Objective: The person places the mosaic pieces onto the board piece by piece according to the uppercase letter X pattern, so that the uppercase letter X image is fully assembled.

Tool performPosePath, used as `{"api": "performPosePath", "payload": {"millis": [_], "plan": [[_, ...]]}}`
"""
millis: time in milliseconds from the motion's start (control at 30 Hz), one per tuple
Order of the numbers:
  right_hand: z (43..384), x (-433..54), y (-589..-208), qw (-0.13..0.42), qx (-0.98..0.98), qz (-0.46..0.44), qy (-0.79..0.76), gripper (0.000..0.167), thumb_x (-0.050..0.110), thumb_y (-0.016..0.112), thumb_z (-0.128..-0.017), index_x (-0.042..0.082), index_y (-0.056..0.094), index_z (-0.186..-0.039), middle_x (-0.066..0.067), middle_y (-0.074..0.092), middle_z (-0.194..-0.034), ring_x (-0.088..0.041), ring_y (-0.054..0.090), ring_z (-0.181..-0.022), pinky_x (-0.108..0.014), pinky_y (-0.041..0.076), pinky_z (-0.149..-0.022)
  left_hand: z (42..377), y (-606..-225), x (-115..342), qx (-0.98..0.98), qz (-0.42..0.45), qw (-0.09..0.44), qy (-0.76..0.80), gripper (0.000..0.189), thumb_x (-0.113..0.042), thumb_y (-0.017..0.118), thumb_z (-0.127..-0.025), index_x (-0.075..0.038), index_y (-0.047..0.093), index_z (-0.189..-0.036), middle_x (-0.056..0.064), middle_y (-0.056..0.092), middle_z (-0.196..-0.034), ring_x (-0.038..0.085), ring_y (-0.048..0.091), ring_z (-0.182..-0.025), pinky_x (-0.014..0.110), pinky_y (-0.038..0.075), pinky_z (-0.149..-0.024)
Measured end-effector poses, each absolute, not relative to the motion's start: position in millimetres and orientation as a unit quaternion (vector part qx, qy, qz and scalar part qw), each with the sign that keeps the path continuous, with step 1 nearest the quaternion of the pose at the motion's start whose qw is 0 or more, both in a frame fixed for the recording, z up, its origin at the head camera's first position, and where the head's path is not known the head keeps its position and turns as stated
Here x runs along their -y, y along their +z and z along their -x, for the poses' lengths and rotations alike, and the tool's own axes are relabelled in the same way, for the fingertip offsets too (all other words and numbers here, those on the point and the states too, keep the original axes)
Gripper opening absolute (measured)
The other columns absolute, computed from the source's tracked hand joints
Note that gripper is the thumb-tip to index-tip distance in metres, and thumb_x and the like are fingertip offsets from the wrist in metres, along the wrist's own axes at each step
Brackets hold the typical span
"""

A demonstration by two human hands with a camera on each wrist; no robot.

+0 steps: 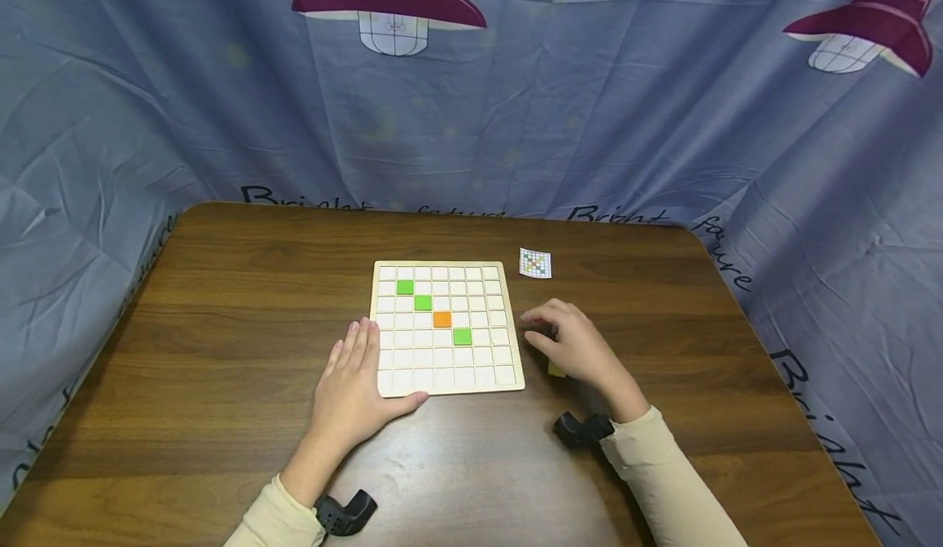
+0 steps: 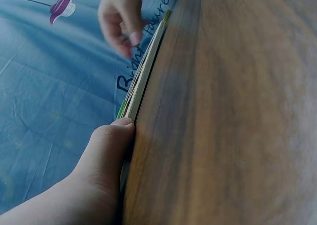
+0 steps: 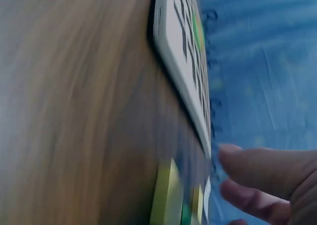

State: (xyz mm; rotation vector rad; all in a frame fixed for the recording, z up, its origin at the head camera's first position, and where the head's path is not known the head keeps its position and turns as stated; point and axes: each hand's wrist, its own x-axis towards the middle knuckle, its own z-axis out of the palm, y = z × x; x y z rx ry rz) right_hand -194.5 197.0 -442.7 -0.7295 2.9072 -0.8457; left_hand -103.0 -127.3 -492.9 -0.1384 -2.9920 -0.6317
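Note:
A pale wooden grid board [image 1: 482,381] lies flat on the table, with white squares. Green tiles [image 1: 462,336] and one orange tile [image 1: 442,319] form a diagonal on it. My left hand [image 1: 349,383] rests at its lower left corner, fingers straight along the left edge, thumb against the front edge. To the board's right, my right hand [image 1: 575,346] hovers with bent fingers, thumb and fingertips apart, and no tile shows between them. Under it a yellow tile [image 1: 557,370] is partly hidden. In the right wrist view, yellow blocks [image 3: 166,195] and a green one [image 3: 186,214] lie below the hand.
A small printed card [image 1: 534,263] with a coloured grid pattern lies beyond the board's upper right corner. The brown wooden table [image 1: 243,326] ends at a blue curtain [image 1: 516,121] behind and at the sides. Each wrist wears a black camera band [image 1: 582,430].

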Motion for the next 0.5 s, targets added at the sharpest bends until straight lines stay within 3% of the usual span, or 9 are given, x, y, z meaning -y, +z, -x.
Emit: {"api": "performPosePath", "payload": {"millis": [167,500], "plan": [[190,-234,-444,0.04,-0.951,0.195,-0.238,0.026,0.018,0.077,-0.087,0.013,0.073,-0.112,0.0,0.067,-0.098,-0.021,0.058,-0.095,-0.038,0.047,-0.083,104,-495,127,0.976,0.047,0.046,-0.205,0.132,-0.085,0.062,-0.068,0.005,0.021,-0.155,0.022,0.019,-0.164,0.036,0.017,-0.154,0.051,0.018,-0.124],[184,-262,-450,0.084,-0.952,0.168,-0.241,0.024,0.021,0.08,-0.083,0.015,0.072,-0.105,0.001,0.062,-0.093,-0.017,0.051,-0.088,-0.031,0.044,-0.076,104,-495,127,0.976,0.047,0.054,-0.206,0.132,-0.084,0.063,-0.068,0.006,0.022,-0.155,0.023,0.021,-0.163,0.037,0.019,-0.153,0.052,0.02,-0.123]]}}
